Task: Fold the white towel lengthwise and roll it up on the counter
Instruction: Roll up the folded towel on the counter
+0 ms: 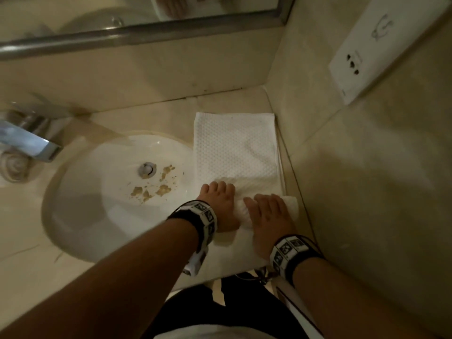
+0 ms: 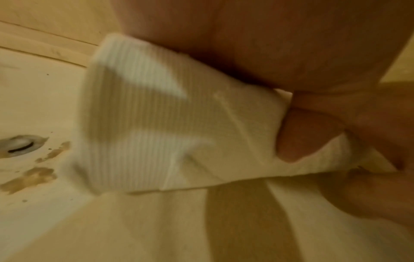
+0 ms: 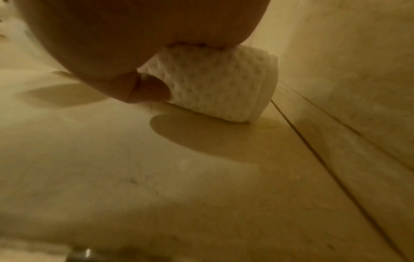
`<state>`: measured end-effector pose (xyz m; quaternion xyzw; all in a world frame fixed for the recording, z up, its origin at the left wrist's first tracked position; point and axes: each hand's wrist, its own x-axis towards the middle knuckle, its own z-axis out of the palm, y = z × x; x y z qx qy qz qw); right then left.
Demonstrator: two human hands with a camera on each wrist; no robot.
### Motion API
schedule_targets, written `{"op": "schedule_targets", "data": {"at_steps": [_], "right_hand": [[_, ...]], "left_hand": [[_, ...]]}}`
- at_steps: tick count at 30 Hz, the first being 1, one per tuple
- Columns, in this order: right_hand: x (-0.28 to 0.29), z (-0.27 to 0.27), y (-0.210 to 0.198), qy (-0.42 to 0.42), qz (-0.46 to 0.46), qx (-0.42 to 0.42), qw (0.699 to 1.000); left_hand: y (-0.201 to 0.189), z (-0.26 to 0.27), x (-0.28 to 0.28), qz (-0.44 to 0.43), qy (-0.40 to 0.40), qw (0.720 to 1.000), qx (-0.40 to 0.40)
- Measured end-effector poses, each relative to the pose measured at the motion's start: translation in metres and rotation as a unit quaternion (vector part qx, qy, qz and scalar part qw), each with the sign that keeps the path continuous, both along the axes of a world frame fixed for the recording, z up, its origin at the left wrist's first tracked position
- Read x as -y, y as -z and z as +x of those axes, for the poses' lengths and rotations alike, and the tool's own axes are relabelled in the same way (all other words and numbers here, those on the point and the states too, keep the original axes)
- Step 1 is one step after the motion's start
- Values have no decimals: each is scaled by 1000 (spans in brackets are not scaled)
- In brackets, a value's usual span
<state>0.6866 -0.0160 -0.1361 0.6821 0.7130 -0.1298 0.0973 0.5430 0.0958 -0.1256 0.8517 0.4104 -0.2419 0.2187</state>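
The white towel [image 1: 234,148] lies folded into a long strip on the counter [image 1: 230,255], to the right of the sink. Its near end is wound into a roll [image 1: 291,204]. My left hand [image 1: 217,201] lies over the roll's left part, fingers curved over the far side. Beside it, my right hand [image 1: 266,211] covers the right part. In the left wrist view the thumb [image 2: 298,134] presses into the near side of the roll [image 2: 156,124]. In the right wrist view the roll [image 3: 219,88] sits under the palm, with the thumb [image 3: 150,90] tucked against it.
A white basin [image 1: 97,192] with brown crumbs [image 1: 149,192] and a drain sits left of the towel, under a chrome faucet [image 1: 31,140]. The side wall [image 1: 367,179] stands close to the roll's right end and carries a socket plate [image 1: 381,50]. Another rolled towel [image 1: 13,167] lies far left.
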Motion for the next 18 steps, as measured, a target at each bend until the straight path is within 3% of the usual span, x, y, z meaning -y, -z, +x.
{"op": "schedule_targets", "data": {"at_steps": [2, 5, 9, 15, 18], "right_hand": [[-11, -1, 3, 4, -6, 15, 1000], [-24, -4, -2, 14, -41, 38, 998], [-35, -7, -11, 30, -67, 28, 997], [-62, 6, -10, 40, -98, -20, 994], [-62, 7, -11, 32, -38, -27, 998]], "left_hand": [[-3, 2, 0, 5, -2, 1000, 5], [-11, 2, 26, 84, -7, 996, 36], [-5, -6, 67, 128, -14, 992, 11], [0, 6, 20, 122, 15, 992, 11], [4, 13, -1, 117, 22, 993, 8]]}}
